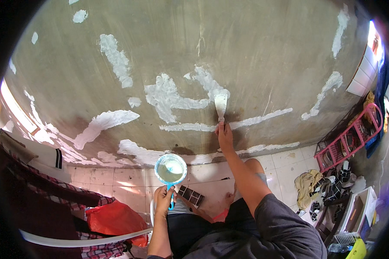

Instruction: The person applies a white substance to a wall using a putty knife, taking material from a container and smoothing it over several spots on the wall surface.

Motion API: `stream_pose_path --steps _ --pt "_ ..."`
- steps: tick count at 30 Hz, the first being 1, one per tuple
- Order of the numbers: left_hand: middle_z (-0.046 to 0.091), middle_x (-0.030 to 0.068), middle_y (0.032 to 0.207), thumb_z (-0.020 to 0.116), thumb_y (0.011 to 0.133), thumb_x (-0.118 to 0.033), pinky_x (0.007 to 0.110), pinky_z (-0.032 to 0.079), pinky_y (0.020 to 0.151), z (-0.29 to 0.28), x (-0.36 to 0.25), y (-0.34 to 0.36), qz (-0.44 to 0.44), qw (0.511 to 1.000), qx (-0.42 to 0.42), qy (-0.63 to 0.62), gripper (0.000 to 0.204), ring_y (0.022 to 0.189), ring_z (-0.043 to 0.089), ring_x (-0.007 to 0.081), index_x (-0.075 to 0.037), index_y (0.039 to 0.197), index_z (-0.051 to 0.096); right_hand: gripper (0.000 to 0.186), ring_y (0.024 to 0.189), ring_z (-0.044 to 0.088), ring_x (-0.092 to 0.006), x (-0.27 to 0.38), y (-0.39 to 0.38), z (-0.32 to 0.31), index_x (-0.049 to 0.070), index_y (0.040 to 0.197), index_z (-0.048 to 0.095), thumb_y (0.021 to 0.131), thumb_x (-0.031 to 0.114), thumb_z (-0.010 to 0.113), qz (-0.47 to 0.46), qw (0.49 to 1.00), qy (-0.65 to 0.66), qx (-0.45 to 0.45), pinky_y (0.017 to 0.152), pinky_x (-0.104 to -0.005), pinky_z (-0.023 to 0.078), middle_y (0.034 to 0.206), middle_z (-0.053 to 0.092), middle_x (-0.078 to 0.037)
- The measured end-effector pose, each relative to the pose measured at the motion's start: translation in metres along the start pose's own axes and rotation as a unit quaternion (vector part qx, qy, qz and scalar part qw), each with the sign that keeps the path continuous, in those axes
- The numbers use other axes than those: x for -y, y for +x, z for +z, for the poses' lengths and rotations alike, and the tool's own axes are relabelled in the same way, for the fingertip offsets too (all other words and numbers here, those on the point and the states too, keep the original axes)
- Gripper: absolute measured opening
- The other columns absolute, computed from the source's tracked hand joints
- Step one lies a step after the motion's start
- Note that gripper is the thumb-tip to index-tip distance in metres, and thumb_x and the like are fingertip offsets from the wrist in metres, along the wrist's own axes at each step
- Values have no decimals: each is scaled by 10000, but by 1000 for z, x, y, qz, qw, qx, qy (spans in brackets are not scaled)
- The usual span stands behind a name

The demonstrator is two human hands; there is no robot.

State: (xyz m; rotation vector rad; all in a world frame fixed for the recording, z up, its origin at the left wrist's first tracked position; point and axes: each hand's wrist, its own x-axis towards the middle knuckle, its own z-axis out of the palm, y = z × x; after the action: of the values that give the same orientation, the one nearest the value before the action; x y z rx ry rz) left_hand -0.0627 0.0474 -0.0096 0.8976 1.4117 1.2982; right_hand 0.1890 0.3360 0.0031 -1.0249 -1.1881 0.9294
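Note:
My right hand [224, 134] grips the handle of a putty knife [221, 103], its wide blade against a white filler patch [203, 80] on the grey-brown wall [268, 52]. Low in the middle, my left hand [164, 199] holds a light-blue dipper [170, 183] by its handle, bowl upward, with pale paste [170, 169] inside and smeared on its rim. More white patches and streaks are scattered over the wall, including a long horizontal streak [263, 117] just below the blade.
A pink rack [345, 140] stands at the right wall, near piled cloth [309, 185] and a cluttered white tray [356, 209]. Draped plaid fabric [43, 190], a red cloth or bag [114, 218] and a curved white bar [82, 239] are at lower left. The tiled floor [281, 166] runs along the wall.

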Motion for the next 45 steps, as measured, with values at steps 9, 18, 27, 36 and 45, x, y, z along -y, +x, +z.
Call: stream_pose_path --steps 9,18,27,36,45 --pt "614 39 705 610 988 -227 247 417 517 6 -10 -4 -29 999 9 34 203 524 546 118 -47 900 575 342 667 475 -96 -14 -32 -21 54 908 518 1056 359 474 76 996 43 27 628 -267 404 727 522 -5" --pt "613 37 708 619 985 -256 246 419 512 6 -8 1 -36 999 8 16 226 523 543 112 -51 900 574 374 679 486 -103 8 6 -5 46 902 535 1040 392 502 13 1000 -1 15 638 -286 415 723 528 -14" --pt "610 31 714 608 993 -280 239 425 505 14 -30 -6 -9 988 8 156 245 536 562 104 -40 945 593 363 711 568 -194 -19 -77 -23 29 982 576 1025 386 526 57 974 -213 51 682 -346 469 756 591 -87" --pt "606 25 729 619 986 -223 236 417 492 9 6 4 -21 997 56 55 197 530 545 88 -27 990 605 280 880 644 -415 143 -145 -26 17 987 597 987 289 533 -5 892 -320 318 749 -500 488 901 659 -228" --pt "601 25 731 642 972 -205 235 439 502 12 2 -1 -29 989 108 96 187 542 540 81 -22 984 606 241 753 663 -399 80 -158 21 83 930 680 915 287 555 -96 800 -450 385 671 -520 508 783 677 -194"
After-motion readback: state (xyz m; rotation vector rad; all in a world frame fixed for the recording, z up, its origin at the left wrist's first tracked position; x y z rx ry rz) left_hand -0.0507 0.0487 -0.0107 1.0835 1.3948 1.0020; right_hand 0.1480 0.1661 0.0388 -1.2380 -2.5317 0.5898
